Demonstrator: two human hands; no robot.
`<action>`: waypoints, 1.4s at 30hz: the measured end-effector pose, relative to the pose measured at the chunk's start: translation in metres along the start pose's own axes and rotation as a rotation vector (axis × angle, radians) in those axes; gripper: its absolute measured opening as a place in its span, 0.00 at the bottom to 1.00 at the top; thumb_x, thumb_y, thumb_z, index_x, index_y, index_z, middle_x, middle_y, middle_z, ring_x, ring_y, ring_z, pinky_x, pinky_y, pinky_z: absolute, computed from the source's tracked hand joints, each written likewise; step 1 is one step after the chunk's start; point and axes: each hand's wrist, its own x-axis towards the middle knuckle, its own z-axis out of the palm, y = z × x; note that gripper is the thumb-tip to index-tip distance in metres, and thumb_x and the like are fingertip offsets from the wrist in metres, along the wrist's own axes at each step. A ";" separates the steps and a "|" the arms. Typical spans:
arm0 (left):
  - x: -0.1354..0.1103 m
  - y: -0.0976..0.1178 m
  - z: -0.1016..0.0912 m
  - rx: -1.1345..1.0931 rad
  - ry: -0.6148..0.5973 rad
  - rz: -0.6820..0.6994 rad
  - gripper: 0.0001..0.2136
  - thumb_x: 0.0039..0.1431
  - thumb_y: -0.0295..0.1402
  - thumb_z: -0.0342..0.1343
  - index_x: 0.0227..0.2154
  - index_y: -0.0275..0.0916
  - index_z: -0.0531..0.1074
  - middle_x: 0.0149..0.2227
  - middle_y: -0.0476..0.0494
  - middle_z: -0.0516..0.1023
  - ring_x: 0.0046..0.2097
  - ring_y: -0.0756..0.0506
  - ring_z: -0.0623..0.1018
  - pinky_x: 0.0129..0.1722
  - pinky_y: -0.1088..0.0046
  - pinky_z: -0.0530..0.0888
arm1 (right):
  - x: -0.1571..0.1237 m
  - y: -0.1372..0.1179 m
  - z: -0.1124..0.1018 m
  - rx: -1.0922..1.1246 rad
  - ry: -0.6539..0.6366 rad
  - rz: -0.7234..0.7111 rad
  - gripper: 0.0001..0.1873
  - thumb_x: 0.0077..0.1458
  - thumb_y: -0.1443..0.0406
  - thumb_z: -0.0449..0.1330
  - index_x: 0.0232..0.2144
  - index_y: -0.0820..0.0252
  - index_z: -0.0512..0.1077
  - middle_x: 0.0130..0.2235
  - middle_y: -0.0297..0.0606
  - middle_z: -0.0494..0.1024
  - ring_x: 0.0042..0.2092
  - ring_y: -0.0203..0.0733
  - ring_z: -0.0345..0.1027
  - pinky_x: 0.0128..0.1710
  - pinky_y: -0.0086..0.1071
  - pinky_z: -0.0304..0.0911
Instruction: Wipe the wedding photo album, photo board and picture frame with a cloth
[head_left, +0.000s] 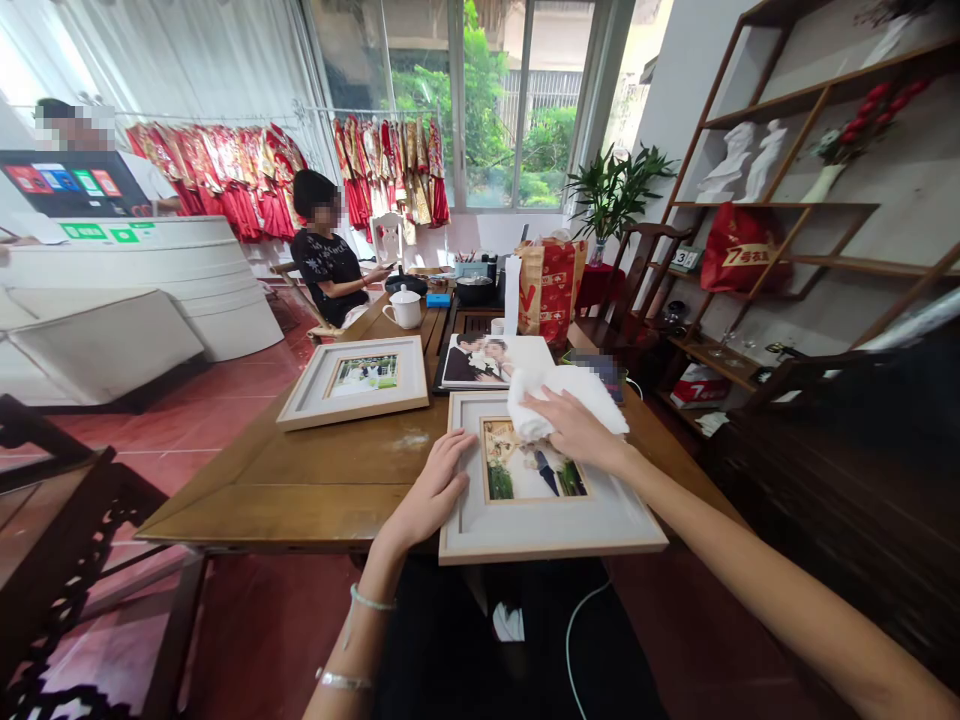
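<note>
A framed photo (pixel 540 515) with a white mat and wood edge lies at the near edge of the wooden table (pixel 315 480), overhanging it. My left hand (pixel 435 490) rests with fingers spread on the frame's left edge. My right hand (pixel 574 425) presses a white cloth (pixel 570 390) onto the glass near the top of the picture, fingers curled over the cloth.
A second framed photo (pixel 356 380) lies farther left on the table, and a photo album (pixel 491 360) behind the cloth. A white teapot (pixel 405 307), tea tray and red gift bag (pixel 551 285) stand at the far end. A person sits there. Shelves (pixel 787 210) line the right wall.
</note>
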 end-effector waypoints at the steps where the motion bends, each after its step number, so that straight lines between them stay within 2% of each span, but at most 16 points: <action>1: 0.000 -0.001 0.000 0.001 0.002 0.000 0.22 0.61 0.28 0.43 0.59 0.37 0.57 0.62 0.37 0.56 0.65 0.41 0.50 0.65 0.55 0.48 | -0.002 -0.004 0.002 0.036 -0.024 -0.071 0.42 0.39 0.79 0.46 0.60 0.62 0.59 0.63 0.39 0.58 0.66 0.48 0.39 0.63 0.51 0.39; 4: 0.001 -0.002 0.001 0.003 0.011 0.002 0.22 0.61 0.29 0.43 0.58 0.37 0.58 0.61 0.37 0.57 0.65 0.40 0.51 0.65 0.54 0.48 | -0.021 -0.019 0.003 0.185 -0.125 -0.256 0.46 0.35 0.79 0.46 0.60 0.58 0.59 0.63 0.36 0.57 0.66 0.44 0.36 0.63 0.50 0.36; 7: 0.001 -0.002 0.002 0.002 0.018 0.002 0.21 0.61 0.29 0.43 0.58 0.37 0.58 0.61 0.37 0.57 0.65 0.40 0.51 0.64 0.54 0.49 | -0.051 -0.032 -0.010 0.311 -0.253 -0.334 0.44 0.38 0.79 0.46 0.61 0.55 0.58 0.63 0.34 0.59 0.66 0.43 0.38 0.63 0.49 0.36; 11: 0.000 -0.002 0.002 0.001 0.021 0.004 0.22 0.61 0.28 0.42 0.58 0.38 0.59 0.61 0.38 0.57 0.65 0.41 0.51 0.65 0.55 0.49 | -0.085 -0.034 -0.040 0.390 -0.386 -0.299 0.39 0.44 0.78 0.47 0.59 0.53 0.61 0.60 0.33 0.64 0.64 0.45 0.48 0.64 0.47 0.38; 14: 0.000 -0.002 0.002 -0.003 0.025 0.007 0.22 0.61 0.28 0.43 0.58 0.40 0.59 0.61 0.39 0.58 0.65 0.41 0.51 0.65 0.54 0.49 | -0.093 -0.016 -0.056 0.368 -0.444 -0.196 0.37 0.45 0.77 0.47 0.57 0.50 0.64 0.59 0.30 0.65 0.63 0.46 0.51 0.64 0.50 0.35; 17: -0.001 -0.002 0.001 -0.005 0.021 -0.002 0.22 0.61 0.28 0.42 0.59 0.39 0.58 0.61 0.39 0.57 0.65 0.41 0.51 0.65 0.54 0.49 | -0.083 0.012 -0.056 0.296 -0.398 -0.074 0.35 0.47 0.75 0.47 0.57 0.51 0.64 0.60 0.31 0.63 0.64 0.49 0.48 0.63 0.53 0.33; 20: -0.001 -0.002 0.000 -0.008 0.018 0.000 0.22 0.61 0.28 0.43 0.59 0.39 0.58 0.61 0.38 0.57 0.65 0.41 0.51 0.65 0.54 0.48 | -0.060 0.037 -0.043 0.208 -0.233 0.044 0.35 0.46 0.74 0.47 0.58 0.55 0.62 0.62 0.36 0.60 0.64 0.51 0.46 0.62 0.55 0.36; 23: -0.001 -0.001 0.000 -0.010 0.020 0.000 0.22 0.61 0.28 0.43 0.59 0.40 0.58 0.62 0.39 0.57 0.65 0.41 0.51 0.65 0.54 0.49 | -0.028 0.042 -0.030 0.174 -0.062 0.078 0.36 0.44 0.75 0.47 0.58 0.57 0.63 0.60 0.38 0.62 0.63 0.51 0.50 0.61 0.50 0.44; 26: 0.000 -0.001 0.001 -0.005 0.017 -0.012 0.22 0.61 0.28 0.42 0.59 0.38 0.58 0.62 0.38 0.57 0.65 0.41 0.51 0.65 0.54 0.48 | 0.004 0.026 -0.019 0.196 0.009 -0.002 0.36 0.43 0.76 0.47 0.57 0.59 0.64 0.60 0.39 0.64 0.62 0.50 0.53 0.61 0.46 0.47; 31: 0.002 -0.001 0.003 -0.004 0.032 0.012 0.22 0.61 0.29 0.43 0.58 0.40 0.59 0.62 0.39 0.58 0.65 0.40 0.53 0.64 0.54 0.49 | 0.044 -0.025 -0.002 0.269 -0.088 -0.265 0.41 0.41 0.78 0.46 0.60 0.55 0.59 0.62 0.35 0.59 0.66 0.51 0.39 0.60 0.61 0.32; 34: 0.003 0.000 0.004 0.004 0.047 0.016 0.21 0.61 0.30 0.44 0.58 0.40 0.60 0.62 0.39 0.57 0.64 0.39 0.54 0.64 0.53 0.49 | 0.057 -0.046 0.002 0.258 -0.110 -0.323 0.42 0.40 0.79 0.45 0.60 0.56 0.57 0.63 0.37 0.58 0.66 0.51 0.38 0.60 0.62 0.33; 38: 0.003 0.000 0.004 0.015 0.045 0.014 0.21 0.61 0.30 0.43 0.58 0.40 0.60 0.62 0.39 0.57 0.64 0.39 0.54 0.64 0.53 0.49 | 0.057 -0.051 -0.005 0.190 -0.124 -0.304 0.39 0.42 0.80 0.45 0.58 0.59 0.60 0.61 0.42 0.62 0.65 0.51 0.43 0.60 0.59 0.37; 42: 0.001 0.000 0.002 0.002 0.031 0.016 0.21 0.62 0.30 0.43 0.58 0.40 0.60 0.61 0.39 0.59 0.64 0.40 0.54 0.64 0.54 0.49 | 0.032 -0.038 -0.014 0.141 -0.142 -0.267 0.35 0.44 0.79 0.47 0.56 0.61 0.64 0.57 0.46 0.67 0.63 0.55 0.47 0.59 0.59 0.40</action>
